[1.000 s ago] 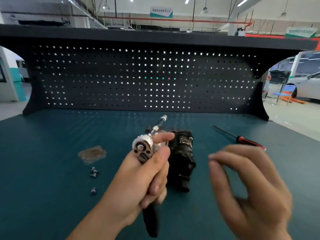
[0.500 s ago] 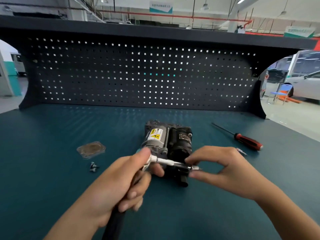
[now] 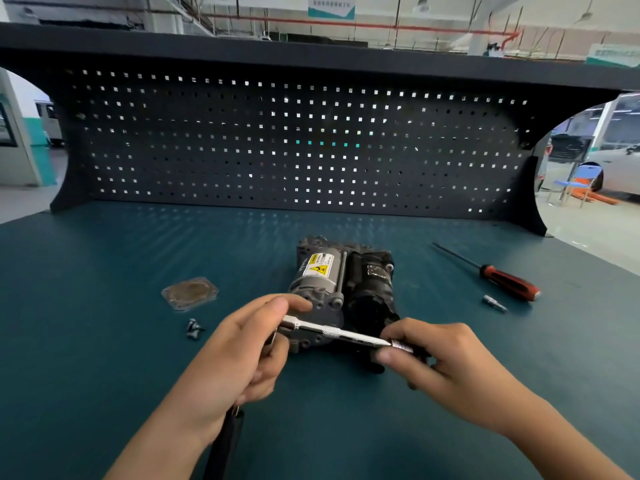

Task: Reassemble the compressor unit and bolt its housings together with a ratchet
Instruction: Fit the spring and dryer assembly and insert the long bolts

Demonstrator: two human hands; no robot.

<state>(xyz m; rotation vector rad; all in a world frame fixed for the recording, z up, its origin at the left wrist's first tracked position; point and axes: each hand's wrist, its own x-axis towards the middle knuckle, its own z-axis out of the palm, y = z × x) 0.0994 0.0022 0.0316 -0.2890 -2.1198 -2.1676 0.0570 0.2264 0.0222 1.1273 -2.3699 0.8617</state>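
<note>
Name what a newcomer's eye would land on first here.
Centre foreground: the left hand and right hand hold a ratchet with a chrome extension in front of the compressor unit. A red-handled screwdriver lies to the right; a gasket plate and loose bolts lie left.

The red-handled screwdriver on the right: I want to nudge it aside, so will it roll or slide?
The screwdriver looks rigid, with a thin steel shaft, so it should move as one piece. Its rounded handle may let it roll across the flat bench mat. Pushed toward you, it would probably hit the small metal bit lying beside it.
</note>
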